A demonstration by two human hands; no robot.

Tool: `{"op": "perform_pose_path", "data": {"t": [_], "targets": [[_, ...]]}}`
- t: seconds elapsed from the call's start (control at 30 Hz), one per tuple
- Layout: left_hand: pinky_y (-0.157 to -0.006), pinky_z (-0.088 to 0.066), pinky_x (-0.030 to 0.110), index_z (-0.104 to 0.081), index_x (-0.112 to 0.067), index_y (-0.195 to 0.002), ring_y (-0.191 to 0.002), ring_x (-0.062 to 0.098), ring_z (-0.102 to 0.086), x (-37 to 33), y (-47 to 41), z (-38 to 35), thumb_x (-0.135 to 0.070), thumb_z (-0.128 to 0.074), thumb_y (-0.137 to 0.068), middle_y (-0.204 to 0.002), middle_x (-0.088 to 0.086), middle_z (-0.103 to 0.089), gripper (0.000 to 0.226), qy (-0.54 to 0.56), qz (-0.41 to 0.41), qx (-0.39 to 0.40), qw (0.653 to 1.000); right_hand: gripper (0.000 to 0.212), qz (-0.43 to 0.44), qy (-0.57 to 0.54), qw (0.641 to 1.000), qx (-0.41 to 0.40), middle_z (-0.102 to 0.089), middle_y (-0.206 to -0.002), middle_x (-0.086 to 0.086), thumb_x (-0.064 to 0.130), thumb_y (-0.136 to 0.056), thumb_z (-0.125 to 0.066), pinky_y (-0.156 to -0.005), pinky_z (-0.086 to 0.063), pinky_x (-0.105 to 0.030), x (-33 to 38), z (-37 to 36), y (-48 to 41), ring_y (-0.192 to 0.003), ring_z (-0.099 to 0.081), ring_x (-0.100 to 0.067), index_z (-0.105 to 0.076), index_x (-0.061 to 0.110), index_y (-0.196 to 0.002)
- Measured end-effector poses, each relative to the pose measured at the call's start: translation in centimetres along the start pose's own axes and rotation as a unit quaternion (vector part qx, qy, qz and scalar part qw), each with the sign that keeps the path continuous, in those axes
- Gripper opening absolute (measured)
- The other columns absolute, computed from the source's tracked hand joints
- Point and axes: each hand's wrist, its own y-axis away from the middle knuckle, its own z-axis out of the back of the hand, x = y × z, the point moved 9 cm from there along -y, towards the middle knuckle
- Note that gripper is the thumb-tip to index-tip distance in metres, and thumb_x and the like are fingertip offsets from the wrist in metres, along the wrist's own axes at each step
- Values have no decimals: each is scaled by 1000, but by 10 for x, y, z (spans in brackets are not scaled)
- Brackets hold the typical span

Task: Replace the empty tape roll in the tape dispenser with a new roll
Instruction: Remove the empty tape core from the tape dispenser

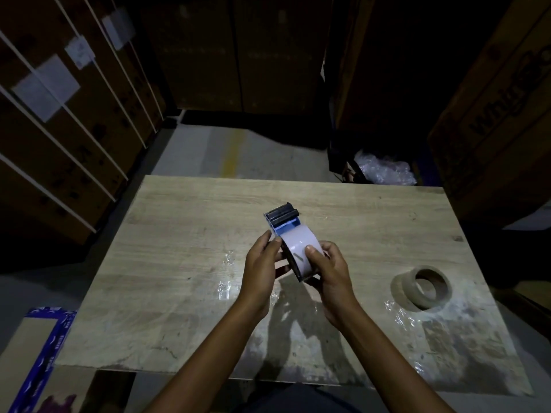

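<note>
Cardboard core [425,287] right of hands [298,269]

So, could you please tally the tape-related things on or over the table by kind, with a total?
Tape dispenser, blue and black, held by the left hand and right hand: 1
New tape roll, pale, in the dispenser: 1
Empty cardboard core lying on the table: 1
Total: 3

Bare tabletop [185,263] left of the hands; empty cardboard core [425,286] alone at right.
</note>
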Motion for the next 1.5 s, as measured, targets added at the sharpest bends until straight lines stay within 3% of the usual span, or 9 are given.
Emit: {"op": "perform_pose_path", "data": {"t": [0.23, 0.37, 0.57, 0.9, 1.07, 1.17, 1.33, 1.4, 1.5], "targets": [[-79, -56, 41, -69, -18, -114, -102, 27, -70, -1, -1, -10, -30, -49, -101, -113, 11, -73, 27, -8, 29, 36, 999, 94, 143, 239, 958, -61, -55, -130, 10, 48, -60, -82, -90, -49, -14, 25, 4, 8, -116, -57, -4, -43, 22, -142], [-84, -55, 46, -70, -20, -117, -97, 38, -71, 2, -4, -20, -36, -65, -92, -114, 17, -70, 30, -13, 56, 90, 994, 88, 255, 356, 894, -92, -50, -126, 8, 42, -63, -82, -94, -50, -30, 44, -2, 17, -116, -53, -14, -45, 18, -138], [-88, -55, 45, -64, -13, -127, -101, 42, -70, 10, -12, -25, -10, -57, -97, -114, 21, -70, 31, 35, 73, 148, 986, 86, 348, 415, 839, -53, -42, -135, -4, 40, -71, -82, -99, -49, -33, 55, -13, 28, -124, -49, -22, -41, 12, -142], [-58, -54, 20, -75, -24, -62, -65, 9, -68, 12, -13, -32, 16, -32, -91, -68, -3, -69, 66, 92, 84, 170, 978, 44, 430, 425, 796, -34, -47, -147, -8, 25, -98, -53, -116, -30, -30, 54, -35, 50, -144, -35, -23, -53, 5, -137], [-66, -57, 24, -78, -21, -75, -72, 13, -69, 11, -13, -33, 16, -32, -89, -76, 0, -72, 61, 88, 83, 170, 978, 43, 424, 412, 806, -39, -49, -146, -7, 19, -96, -55, -116, -29, -26, 57, -34, 52, -143, -36, -22, -54, 5, -136], [-64, -54, 26, -76, -18, -88, -75, 19, -65, 6, -11, -34, 13, -35, -85, -84, 6, -70, 52, 43, 71, 168, 982, 41, 390, 343, 853, -44, -52, -144, -6, 12, -94, -55, -114, -35, -30, 58, -25, 47, -140, -41, -19, -54, 5, -134], [-71, -52, 32, -66, -5, -118, -76, 22, -56, -2, -4, -35, -19, -60, -90, -94, 15, -58, 32, 19, 64, 158, 985, 36, 237, 92, 962, -99, -65, -121, 3, -1, -93, -49, -91, -53, -32, 52, 8, 26, -112, -63, -12, -61, 16, -122], [-83, -52, 41, -68, -9, -120, -91, 23, -64, -2, -2, -33, -34, -51, -99, -107, 15, -68, 37, 16, 68, 151, 986, 33, 157, -21, 979, -129, -68, -113, -2, -1, -90, -48, -80, -54, -30, 41, 21, 13, -103, -66, -15, -65, 19, -111], [-79, -54, 40, -68, -13, -117, -91, 23, -69, -7, -2, -28, -36, -40, -104, -110, 11, -74, 39, 6, 67, 129, 989, 37, 42, -117, 981, -151, -69, -112, -9, 3, -85, -45, -73, -46, -35, 18, 32, 2, -100, -63, -25, -69, 21, -106]]}}
